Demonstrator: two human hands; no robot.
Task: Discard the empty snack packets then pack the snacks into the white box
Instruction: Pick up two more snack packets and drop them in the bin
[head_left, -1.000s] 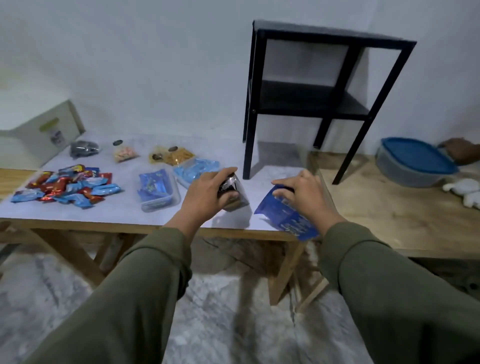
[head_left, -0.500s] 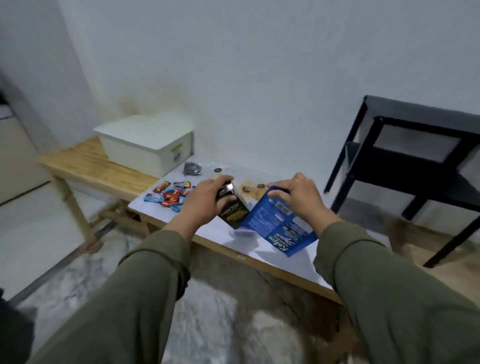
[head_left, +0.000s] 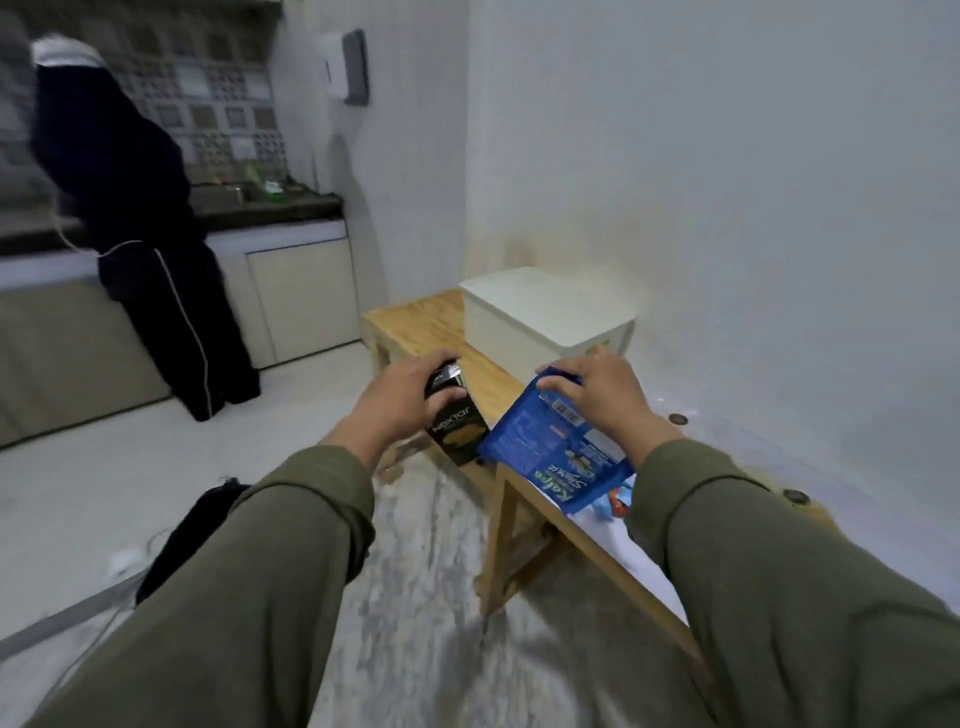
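Observation:
My left hand (head_left: 402, 397) grips a black snack packet (head_left: 457, 431) with "Nextar" printed on it. A flat blue snack packet (head_left: 553, 457) hangs from my right hand (head_left: 605, 400), which pinches its top edge. Both packets are held out over the table's near-left corner and the floor. Beyond my hands the white box (head_left: 545, 322) sits with its lid on, at the far end of the wooden table (head_left: 431, 325). A few blue and red snacks (head_left: 615, 501) peek out under the blue packet; my right arm hides the rest.
Another person in dark clothes (head_left: 140, 228) stands at a kitchen counter (head_left: 291, 208) to the far left. A dark bag (head_left: 187, 535) and a cable lie on the pale floor at left. The wall runs close along the table's right side.
My view has swung left, from the table and black shelf to the box, floor and kitchen. Both hands still hold their packets and have carried them left off the table's edge.

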